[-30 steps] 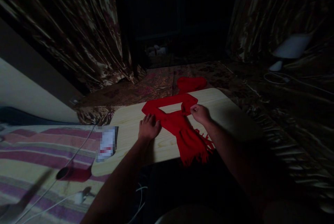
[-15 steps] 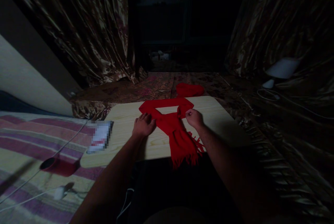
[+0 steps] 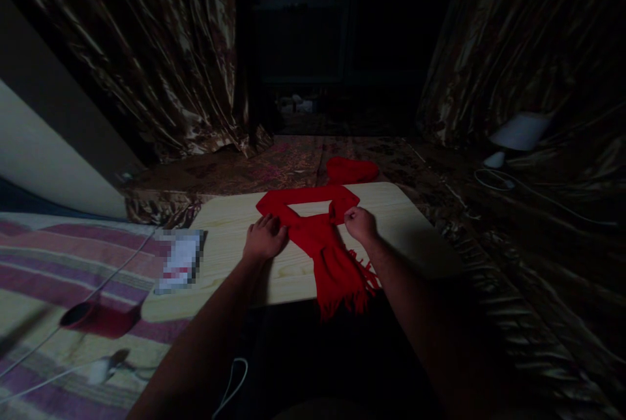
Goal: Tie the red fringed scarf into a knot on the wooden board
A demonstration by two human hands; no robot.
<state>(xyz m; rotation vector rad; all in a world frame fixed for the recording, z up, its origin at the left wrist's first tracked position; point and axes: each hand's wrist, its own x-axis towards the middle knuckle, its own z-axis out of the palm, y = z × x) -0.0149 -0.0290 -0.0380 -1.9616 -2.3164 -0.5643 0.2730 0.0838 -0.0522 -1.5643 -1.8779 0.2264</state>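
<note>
On the table [image 3: 293,273], the left hand [image 3: 265,239] lies spread by the scarf [image 3: 320,234]; the right hand [image 3: 360,224] pinches it: arranging, I'd judge, next calling for gentle tension.

Photographed inside a dim home. Furnished with draped curtains [image 3: 195,81] beyond the right hand [image 3: 360,224], striped bedding [image 3: 44,267] to its left, lamp [image 3: 521,132] right.

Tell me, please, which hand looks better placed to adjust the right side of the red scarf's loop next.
Probably the right hand: it is curled at that side of the red scarf, seemingly pinching it, while the left hand lies open at the opposite edge.
</note>
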